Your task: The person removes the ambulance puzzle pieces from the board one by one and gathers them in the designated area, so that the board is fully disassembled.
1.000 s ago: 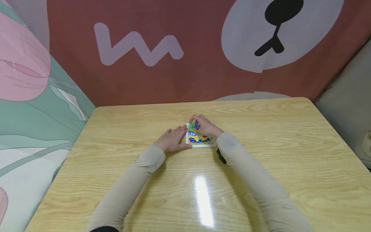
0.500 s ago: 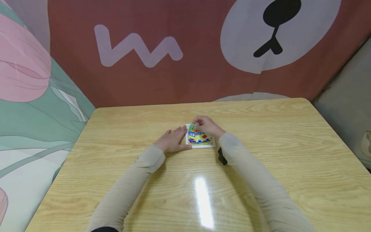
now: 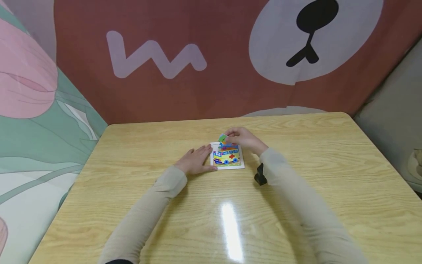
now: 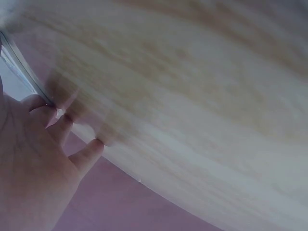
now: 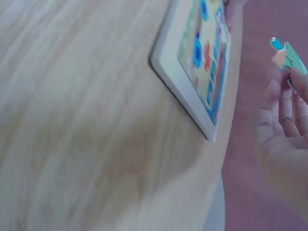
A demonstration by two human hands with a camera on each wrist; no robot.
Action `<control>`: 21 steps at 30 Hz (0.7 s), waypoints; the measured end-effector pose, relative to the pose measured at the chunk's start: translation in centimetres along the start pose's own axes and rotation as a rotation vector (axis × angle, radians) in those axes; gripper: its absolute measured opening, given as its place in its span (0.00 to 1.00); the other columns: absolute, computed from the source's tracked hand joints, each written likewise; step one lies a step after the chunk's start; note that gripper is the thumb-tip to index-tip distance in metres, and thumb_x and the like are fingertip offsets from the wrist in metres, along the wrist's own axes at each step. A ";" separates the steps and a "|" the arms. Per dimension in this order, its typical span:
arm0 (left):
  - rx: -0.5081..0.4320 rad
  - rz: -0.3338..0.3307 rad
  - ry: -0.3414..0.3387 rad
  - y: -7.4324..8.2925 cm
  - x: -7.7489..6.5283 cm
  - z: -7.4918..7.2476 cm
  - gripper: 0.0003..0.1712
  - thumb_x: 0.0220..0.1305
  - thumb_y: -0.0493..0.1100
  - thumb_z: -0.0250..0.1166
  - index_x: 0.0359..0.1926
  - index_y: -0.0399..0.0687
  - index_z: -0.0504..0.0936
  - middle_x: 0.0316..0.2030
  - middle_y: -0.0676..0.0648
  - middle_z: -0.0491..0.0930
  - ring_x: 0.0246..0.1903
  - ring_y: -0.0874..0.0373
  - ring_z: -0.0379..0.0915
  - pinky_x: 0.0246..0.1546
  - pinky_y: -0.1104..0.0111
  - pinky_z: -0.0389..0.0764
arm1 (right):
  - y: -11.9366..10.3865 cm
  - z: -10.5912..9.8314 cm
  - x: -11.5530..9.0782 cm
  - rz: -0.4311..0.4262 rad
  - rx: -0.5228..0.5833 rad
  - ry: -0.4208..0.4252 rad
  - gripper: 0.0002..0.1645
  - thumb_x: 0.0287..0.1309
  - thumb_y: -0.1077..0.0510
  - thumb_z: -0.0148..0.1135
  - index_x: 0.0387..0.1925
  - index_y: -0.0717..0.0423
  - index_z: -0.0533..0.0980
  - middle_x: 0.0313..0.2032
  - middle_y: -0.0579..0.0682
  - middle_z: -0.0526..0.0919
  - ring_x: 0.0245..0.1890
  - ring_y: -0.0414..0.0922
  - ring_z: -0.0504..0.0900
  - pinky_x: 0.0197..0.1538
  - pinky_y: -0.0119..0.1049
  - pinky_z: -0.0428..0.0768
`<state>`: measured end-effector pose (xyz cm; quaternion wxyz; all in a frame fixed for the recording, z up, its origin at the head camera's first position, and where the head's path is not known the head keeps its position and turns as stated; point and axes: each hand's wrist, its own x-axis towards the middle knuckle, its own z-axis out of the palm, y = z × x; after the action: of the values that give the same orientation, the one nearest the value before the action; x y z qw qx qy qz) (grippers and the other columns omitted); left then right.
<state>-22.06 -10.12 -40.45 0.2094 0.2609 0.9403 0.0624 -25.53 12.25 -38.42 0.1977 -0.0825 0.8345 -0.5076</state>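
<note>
A jigsaw puzzle of a yellow ambulance in a white frame (image 3: pixel 230 168) lies flat on the table. My left hand (image 3: pixel 195 160) rests at its left side, fingers spread, thumb at the lower left corner and fingertips by the upper left. Above the puzzle's back edge, my right hand (image 3: pixel 245 139) pinches a jigsaw piece (image 3: pixel 222 138) between thumb and fingers. In the right wrist view that piece (image 5: pixel 291 57) is green with blue and orange parts and a rounded knob, raised off the frame (image 5: pixel 185 98). The left wrist view shows the left fingers (image 4: pixel 86 155) by the frame's edge.
The wooden table (image 3: pixel 158 220) spreads around the puzzle, with a bright light reflection in front. A reddish-brown cloth (image 3: pixel 158 95) with a printed animal face hangs behind. A black wrist device (image 3: pixel 260 175) sits under the right cuff.
My right hand has drawn the pinched piece up and back from the puzzle's upper left, moving slightly right, uncovering more of the ambulance picture. My left hand has stayed in place.
</note>
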 end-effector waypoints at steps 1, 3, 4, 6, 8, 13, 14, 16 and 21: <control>0.000 -0.001 0.001 0.0 0.0 0.0 0.52 0.63 0.72 0.50 0.76 0.49 0.45 0.77 0.51 0.39 0.76 0.53 0.38 0.75 0.48 0.46 | 0.0 -0.2 -0.1 -0.006 0.006 0.004 0.20 0.66 0.55 0.56 0.56 0.60 0.72 0.49 0.56 0.77 0.47 0.47 0.77 0.54 0.41 0.79; 0.001 -0.001 0.002 -0.1 0.1 0.1 0.52 0.63 0.72 0.50 0.76 0.50 0.45 0.77 0.51 0.39 0.76 0.53 0.37 0.75 0.49 0.45 | 0.0 -0.7 -0.4 -0.017 0.036 0.004 0.20 0.67 0.57 0.55 0.57 0.62 0.70 0.47 0.55 0.77 0.44 0.45 0.78 0.55 0.42 0.80; 0.001 -0.001 0.003 -0.1 0.1 0.1 0.52 0.63 0.72 0.49 0.76 0.50 0.45 0.77 0.51 0.39 0.76 0.53 0.37 0.75 0.49 0.45 | 0.0 -1.0 -0.6 -0.023 0.050 0.005 0.21 0.67 0.57 0.54 0.57 0.63 0.70 0.46 0.55 0.77 0.44 0.44 0.79 0.55 0.42 0.81; 0.001 0.001 0.002 -0.1 0.1 0.2 0.52 0.63 0.72 0.49 0.76 0.50 0.45 0.77 0.51 0.39 0.76 0.54 0.37 0.75 0.49 0.45 | 0.1 -1.6 -0.9 -0.028 0.079 0.007 0.21 0.68 0.59 0.53 0.58 0.65 0.68 0.45 0.55 0.76 0.43 0.43 0.80 0.56 0.44 0.81; -0.001 0.002 0.002 -0.1 0.1 0.2 0.52 0.63 0.73 0.49 0.76 0.50 0.45 0.77 0.51 0.39 0.76 0.53 0.37 0.75 0.49 0.45 | 0.3 -2.2 -1.2 -0.025 0.102 0.021 0.22 0.68 0.59 0.52 0.59 0.66 0.67 0.46 0.56 0.77 0.43 0.45 0.81 0.57 0.46 0.80; 0.000 0.008 0.004 -0.2 0.1 0.2 0.52 0.62 0.73 0.49 0.76 0.50 0.45 0.77 0.51 0.39 0.76 0.53 0.37 0.75 0.49 0.45 | 1.0 -4.0 -1.9 -0.035 0.127 0.069 0.24 0.68 0.57 0.53 0.60 0.65 0.67 0.43 0.49 0.80 0.41 0.42 0.82 0.56 0.45 0.80; 0.002 0.009 0.005 -0.2 0.1 0.2 0.52 0.62 0.73 0.49 0.76 0.50 0.45 0.77 0.51 0.39 0.76 0.54 0.37 0.75 0.49 0.45 | 1.2 -4.4 -2.0 -0.040 0.133 0.077 0.24 0.68 0.56 0.53 0.61 0.64 0.67 0.41 0.46 0.81 0.40 0.39 0.82 0.55 0.43 0.80; 0.005 0.008 0.005 -0.2 0.1 0.2 0.52 0.62 0.73 0.49 0.76 0.51 0.45 0.77 0.52 0.39 0.76 0.54 0.37 0.75 0.49 0.45 | 1.5 -4.9 -2.3 -0.047 0.135 0.098 0.25 0.68 0.56 0.53 0.61 0.64 0.68 0.38 0.41 0.81 0.38 0.35 0.81 0.52 0.37 0.81; 0.006 0.009 -0.004 -0.2 0.1 0.2 0.52 0.62 0.73 0.49 0.76 0.51 0.43 0.77 0.52 0.37 0.76 0.54 0.36 0.75 0.50 0.44 | 2.0 -6.0 -2.9 -0.022 0.127 0.132 0.27 0.68 0.54 0.53 0.64 0.62 0.68 0.37 0.39 0.81 0.36 0.33 0.81 0.49 0.32 0.81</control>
<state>-22.13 -10.25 -40.67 0.2102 0.2660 0.9388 0.0601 -25.25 19.12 -37.05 0.1416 -0.0453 0.8109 -0.5660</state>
